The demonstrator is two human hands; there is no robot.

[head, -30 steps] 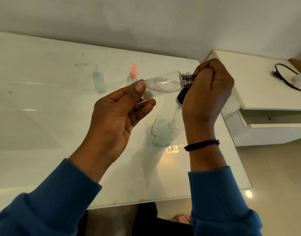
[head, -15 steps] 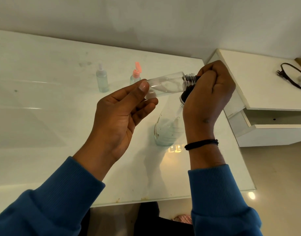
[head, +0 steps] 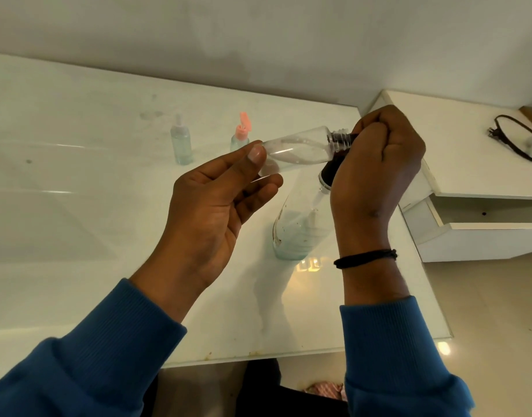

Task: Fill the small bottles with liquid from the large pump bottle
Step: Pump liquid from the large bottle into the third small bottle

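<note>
My left hand [head: 216,203] pinches the base of a small clear bottle [head: 297,149] between thumb and fingers, holding it nearly level above the table. Its threaded neck points right into my right hand [head: 376,170], whose curled fingers cover the black pump head of the large clear bottle [head: 297,227]. The large bottle stands on the glass table [head: 78,206] with a little liquid at the bottom. Farther back stand a small bottle with a clear cap [head: 180,142] and a small bottle with an open pink flip cap [head: 240,133].
A white side cabinet [head: 469,164] with an open drawer stands right of the table. A black cable [head: 511,136] lies on its top. The table's front edge runs just ahead of my sleeves, and a wall closes the back.
The small bottle's neck has stayed against my right hand over the pump. Both hands and the bottles shifted only slightly in view as my head moved.
</note>
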